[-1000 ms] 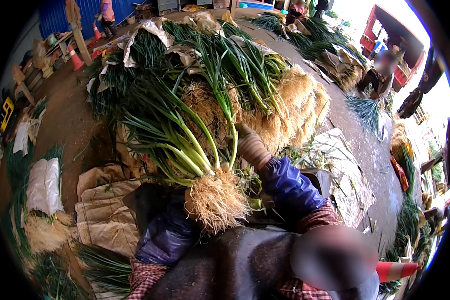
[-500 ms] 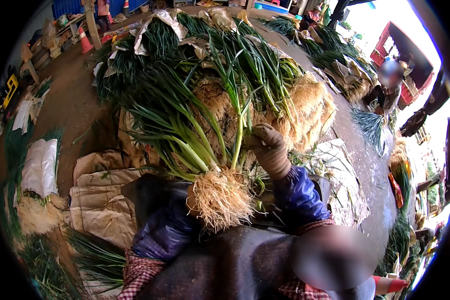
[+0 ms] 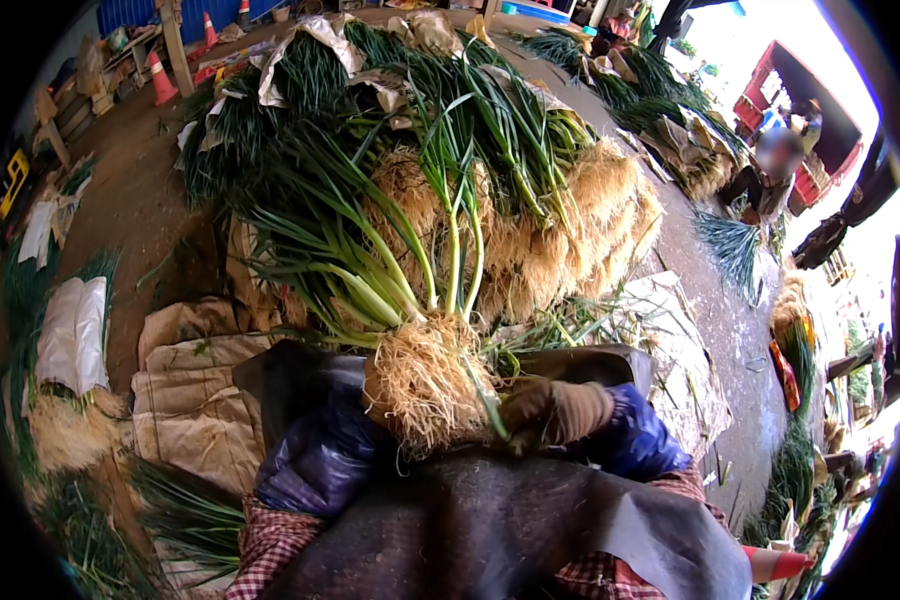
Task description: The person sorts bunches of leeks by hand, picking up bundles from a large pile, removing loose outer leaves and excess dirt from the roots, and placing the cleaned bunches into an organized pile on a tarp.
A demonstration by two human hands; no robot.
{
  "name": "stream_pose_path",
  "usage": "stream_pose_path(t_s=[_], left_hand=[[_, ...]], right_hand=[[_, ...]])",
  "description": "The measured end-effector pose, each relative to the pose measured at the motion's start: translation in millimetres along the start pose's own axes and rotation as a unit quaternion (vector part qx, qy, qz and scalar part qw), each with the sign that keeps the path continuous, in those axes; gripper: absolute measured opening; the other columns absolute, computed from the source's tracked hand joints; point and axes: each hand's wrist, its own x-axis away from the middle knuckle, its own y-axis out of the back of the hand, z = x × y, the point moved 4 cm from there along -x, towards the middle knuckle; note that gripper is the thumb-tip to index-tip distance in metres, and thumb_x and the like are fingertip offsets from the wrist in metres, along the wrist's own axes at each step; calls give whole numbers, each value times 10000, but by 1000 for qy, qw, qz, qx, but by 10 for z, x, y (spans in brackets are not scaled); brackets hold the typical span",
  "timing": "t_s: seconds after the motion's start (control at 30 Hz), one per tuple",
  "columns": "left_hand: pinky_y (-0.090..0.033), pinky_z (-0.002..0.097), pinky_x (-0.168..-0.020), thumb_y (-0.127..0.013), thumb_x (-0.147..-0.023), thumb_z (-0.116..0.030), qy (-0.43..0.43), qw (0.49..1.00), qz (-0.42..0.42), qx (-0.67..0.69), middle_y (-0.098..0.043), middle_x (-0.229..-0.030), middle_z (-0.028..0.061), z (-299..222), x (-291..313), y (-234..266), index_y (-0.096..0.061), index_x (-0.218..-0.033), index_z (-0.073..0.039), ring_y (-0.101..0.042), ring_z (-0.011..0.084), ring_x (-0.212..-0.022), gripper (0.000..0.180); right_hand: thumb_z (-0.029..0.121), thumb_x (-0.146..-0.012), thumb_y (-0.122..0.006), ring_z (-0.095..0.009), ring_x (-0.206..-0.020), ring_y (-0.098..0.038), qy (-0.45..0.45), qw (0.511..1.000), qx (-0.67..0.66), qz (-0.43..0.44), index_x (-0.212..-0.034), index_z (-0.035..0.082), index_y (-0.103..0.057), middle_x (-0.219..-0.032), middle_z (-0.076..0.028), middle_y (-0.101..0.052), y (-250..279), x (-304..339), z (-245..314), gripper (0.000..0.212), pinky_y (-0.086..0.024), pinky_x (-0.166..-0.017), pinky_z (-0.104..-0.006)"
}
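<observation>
A bunch of green onions lies tilted over my lap, its pale, tangled roots toward me and its leaves spreading away to the upper left. My left sleeve, in shiny blue, ends against the roots; they hide the left hand's fingers, and the bunch rests in its grip. Beside the roots on the right is my right hand in a brown glove, closed low over my lap. A limp green leaf runs from its fingers up along the roots. Two pale stalks stand upright at the bunch's right side.
Beyond the bunch rises a large heap of green onions with roots facing me. Brown sacking lies at left, a white sack at right. A dark apron covers my lap. Another person sits at far right. A cone is near right.
My right hand has come down from the upright stalks to beside the roots, drawing a green leaf down with it. The bunch stays nearly in place.
</observation>
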Motion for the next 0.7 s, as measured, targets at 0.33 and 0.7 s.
stream_pose_path(t_s=[0.33,0.7], left_hand=[[-518,400,-883,-575,-863,-202,33,999,5,3,-609,-1023,121,301,-113,123,-517,-1215,-1,-617,245,-936,410],[-555,330,-851,-619,-741,28,-96,953,-48,-284,-625,-1110,98,307,-175,261,-554,-1221,-6,-640,214,-952,486]], right_hand=[[100,-854,-711,-135,-1004,-612,-217,869,87,-436,-1261,3,-561,-1162,-93,-656,822,553,-9,445,-513,-866,-285],[44,-835,-662,-90,-630,-554,-25,918,7,-396,-801,58,-625,-700,1,-613,694,-223,-211,52,-473,-564,-253]])
